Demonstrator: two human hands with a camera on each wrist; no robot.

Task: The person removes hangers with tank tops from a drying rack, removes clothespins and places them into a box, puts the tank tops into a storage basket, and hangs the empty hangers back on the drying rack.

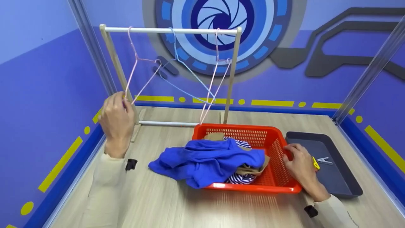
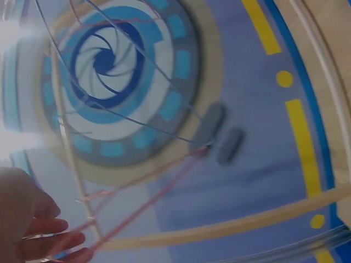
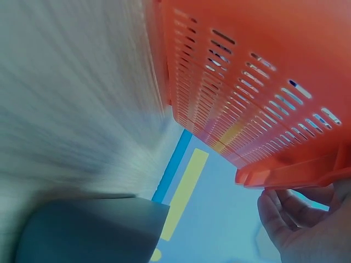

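Observation:
My left hand [image 1: 116,115] pinches the lower corner of a pink hanger [image 1: 131,76], which hangs by its hook at the left of the rack's rail [image 1: 196,30]. In the left wrist view its fingers [image 2: 57,241] curl at the end of the pink wires. A blue hanger [image 1: 175,44] and a second pink hanger [image 1: 217,46] hang farther right. My right hand [image 1: 299,163] grips the right rim of a red basket [image 1: 253,188]; the right wrist view shows the fingers under the rim. A blue garment [image 1: 202,158] drapes over the basket's left side, above striped cloth [image 1: 242,179] and tan cloth [image 1: 214,136].
Right of the basket lies a dark grey tray [image 1: 335,177] with a silver clothespin [image 1: 325,161] and a yellow clothespin [image 1: 315,163], partly behind my right hand. The rack's lower bar [image 1: 167,123] runs behind the basket. Blue-purple walls [image 1: 47,95] enclose the table.

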